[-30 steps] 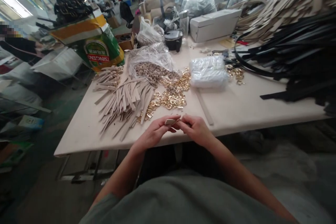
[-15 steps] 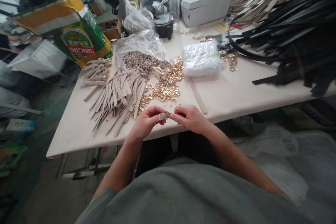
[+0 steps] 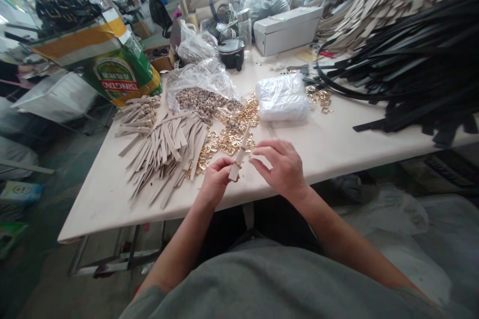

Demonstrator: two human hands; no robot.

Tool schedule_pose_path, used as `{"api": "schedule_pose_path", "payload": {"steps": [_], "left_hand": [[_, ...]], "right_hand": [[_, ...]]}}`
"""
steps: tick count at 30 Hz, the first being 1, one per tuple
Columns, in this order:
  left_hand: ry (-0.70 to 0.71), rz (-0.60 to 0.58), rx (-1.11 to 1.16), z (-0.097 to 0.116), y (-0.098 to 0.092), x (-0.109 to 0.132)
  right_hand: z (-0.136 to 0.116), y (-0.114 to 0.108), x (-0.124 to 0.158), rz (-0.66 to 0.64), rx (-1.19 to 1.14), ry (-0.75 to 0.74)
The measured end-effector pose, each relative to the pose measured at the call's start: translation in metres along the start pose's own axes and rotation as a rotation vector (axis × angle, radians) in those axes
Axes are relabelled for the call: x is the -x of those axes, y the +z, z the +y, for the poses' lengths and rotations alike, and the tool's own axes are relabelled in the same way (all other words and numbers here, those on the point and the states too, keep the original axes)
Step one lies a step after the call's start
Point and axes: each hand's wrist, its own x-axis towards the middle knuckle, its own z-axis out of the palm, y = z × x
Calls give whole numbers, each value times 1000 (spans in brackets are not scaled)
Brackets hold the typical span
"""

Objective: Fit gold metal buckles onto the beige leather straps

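Note:
My left hand (image 3: 215, 182) is closed on the lower end of a beige strap piece (image 3: 239, 154), which stands tilted up over the table's front edge. My right hand (image 3: 279, 164) hovers just right of the strap with its fingers spread and nothing in them. Just beyond the hands lies a heap of gold metal buckles (image 3: 234, 132). Left of it is a pile of loose beige strap pieces (image 3: 166, 147).
On the white table (image 3: 337, 144) sit an open clear bag of small beige loops (image 3: 204, 92), a white plastic packet (image 3: 282, 97), a white box (image 3: 286, 30), a black pot (image 3: 232, 52) and stacks of black straps (image 3: 415, 75). A green-yellow carton (image 3: 108, 67) stands at the left.
Both hands were pinched together on the small strap end. The right hand has let go and opened, and the left hand now holds the strap raised and tilted alone.

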Motion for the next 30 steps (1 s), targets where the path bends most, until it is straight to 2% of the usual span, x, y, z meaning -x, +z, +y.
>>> {"api": "schedule_pose_path", "payload": {"steps": [2, 5, 10, 13, 15, 18, 23, 26, 30], "left_hand": [[-21, 27, 81, -5, 6, 0], [-64, -1, 115, -10, 12, 1], [-107, -34, 162, -23, 19, 5], [-118, -40, 163, -31, 23, 6], [-103, -42, 133, -35, 25, 6], [-65, -48, 39, -36, 25, 7], [32, -94, -180, -23, 13, 3], [99, -46, -271, -8, -6, -15], [187, 37, -424, 13, -34, -61]], "right_hand": [[-1, 6, 9, -71, -131, 52], [-2, 15, 19, -182, -380, 170], [-5, 22, 21, -109, -780, 409], [-10, 24, 20, -82, -940, 582], [-13, 25, 21, -72, -977, 654], [-15, 25, 21, -49, -963, 659], [6, 28, 22, 64, -869, 619], [26, 29, 23, 113, -811, 670], [39, 33, 25, 132, -811, 729]]}}
